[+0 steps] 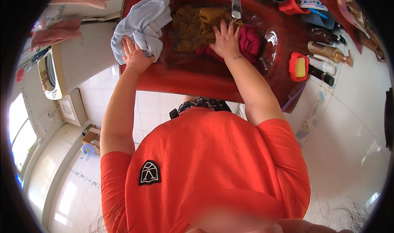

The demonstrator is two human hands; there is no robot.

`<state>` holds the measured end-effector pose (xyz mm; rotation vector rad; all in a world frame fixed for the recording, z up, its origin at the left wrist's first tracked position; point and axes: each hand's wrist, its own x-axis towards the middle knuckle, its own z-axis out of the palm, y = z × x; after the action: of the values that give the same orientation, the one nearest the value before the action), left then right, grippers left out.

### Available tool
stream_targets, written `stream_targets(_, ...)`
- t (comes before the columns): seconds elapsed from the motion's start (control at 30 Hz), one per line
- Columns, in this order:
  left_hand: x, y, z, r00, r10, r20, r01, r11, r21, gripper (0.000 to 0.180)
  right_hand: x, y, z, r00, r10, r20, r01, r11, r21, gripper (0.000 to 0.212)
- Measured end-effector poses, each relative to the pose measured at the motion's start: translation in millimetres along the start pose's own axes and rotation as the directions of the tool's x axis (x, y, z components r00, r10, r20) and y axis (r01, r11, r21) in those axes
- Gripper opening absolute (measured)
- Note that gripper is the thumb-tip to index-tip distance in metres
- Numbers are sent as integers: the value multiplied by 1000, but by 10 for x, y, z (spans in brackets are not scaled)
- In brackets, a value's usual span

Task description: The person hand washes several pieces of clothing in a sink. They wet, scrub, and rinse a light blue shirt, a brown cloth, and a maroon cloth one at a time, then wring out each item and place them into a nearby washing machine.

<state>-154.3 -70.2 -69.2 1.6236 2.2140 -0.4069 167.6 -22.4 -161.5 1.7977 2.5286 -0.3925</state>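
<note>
A pale blue striped garment (143,23) lies bunched on the left rim of the red sink (180,79). My left hand (136,57) rests on its near side, fingers stretched out over the fabric. In the basin sit a wet mustard-brown cloth (186,32) and, to its right, a magenta cloth (249,44). Below the metal faucet (236,5), my right hand (226,41) presses down where these two cloths meet, its fingers spread and gripping nothing. Part of the magenta cloth is hidden beneath that hand.
Along the right ledge are a red soap dish with a yellow soap bar (301,67), a pump bottle (328,51), a dark bottle (322,34), a red cup (290,5) and a purple comb (294,95). A front-loading washing machine (53,75) stands at the left.
</note>
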Motion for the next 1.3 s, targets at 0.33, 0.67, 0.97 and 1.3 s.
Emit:
stream_targets(0.33,-690,976,151,818,471,-330,-574,711,-407,81,-221,774,-141,918,361,-166,-258,859,442,70)
stream_targets(0.67,201,1336,637,663,449,599,716,-146,-683,92,-378,80,-776,978,-170,121,-99,132,986,48)
stream_targets(0.97,122,1495,366,988,65,141,152,-249,-956,10,-799,675,-942,988,-110,-113,154,523,838,57)
stream_targets(1.3,-358,1371,-727,940,-48,-339,-342,-107,-934,30,-976,1082,-1140,953,245,-178,-247,969,8,49)
